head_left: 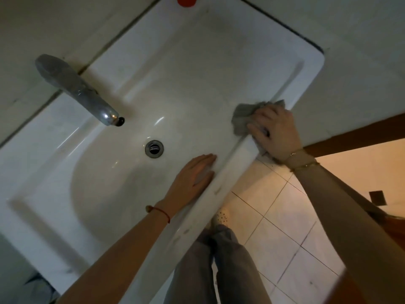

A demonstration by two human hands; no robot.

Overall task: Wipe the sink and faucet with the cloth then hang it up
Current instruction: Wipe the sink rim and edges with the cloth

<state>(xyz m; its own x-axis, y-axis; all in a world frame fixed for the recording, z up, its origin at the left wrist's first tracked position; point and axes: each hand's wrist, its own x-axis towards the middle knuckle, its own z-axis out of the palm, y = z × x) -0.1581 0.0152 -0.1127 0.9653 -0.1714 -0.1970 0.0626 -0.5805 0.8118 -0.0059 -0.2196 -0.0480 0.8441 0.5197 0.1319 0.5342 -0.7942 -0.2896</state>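
Note:
A white ceramic sink (166, 69) fills the view, with a round metal drain (154, 148) in its basin. The chrome faucet (76, 88) reaches over the basin from the upper left. My right hand (276, 132) presses a crumpled grey cloth (243, 117) onto the sink's front rim near its right corner. My left hand (192, 178) lies flat, fingers together, against the inner slope of the basin just inside the front rim, holding nothing.
A red object (186, 1) stands at the sink's far edge, cut off by the frame. Pale wall tiles (43, 29) lie behind the faucet. Below the rim are my grey trousers (219, 266), a white shoe (222, 216) and a tiled floor (285, 227). A brown wooden edge (350, 137) runs at right.

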